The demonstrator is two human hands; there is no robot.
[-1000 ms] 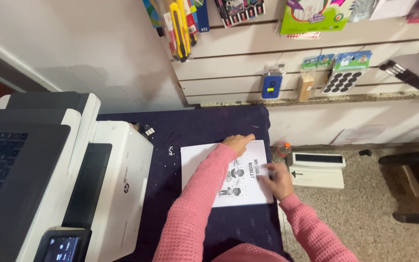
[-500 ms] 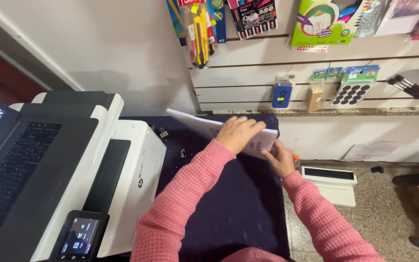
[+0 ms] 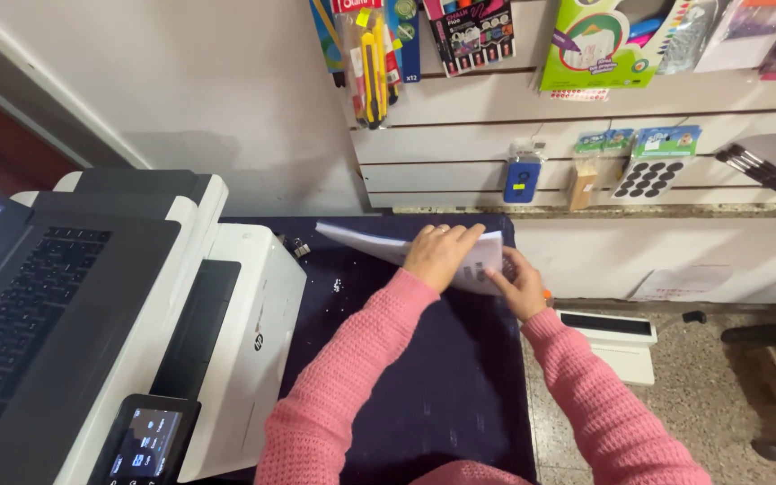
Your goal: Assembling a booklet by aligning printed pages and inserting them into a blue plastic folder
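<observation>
Left hand (image 3: 442, 254) flat on white sheet (image 3: 361, 241), right hand (image 3: 521, 283) pinching its edge; best to align edges first, then crease firmly.

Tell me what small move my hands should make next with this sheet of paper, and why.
Probably press the sheet down flat and run the left hand along it. It is lifted off the dark cloth-covered table and looks bent over, the left hand lying on top and the right hand gripping its near edge, so nothing holds it flat yet.
</observation>
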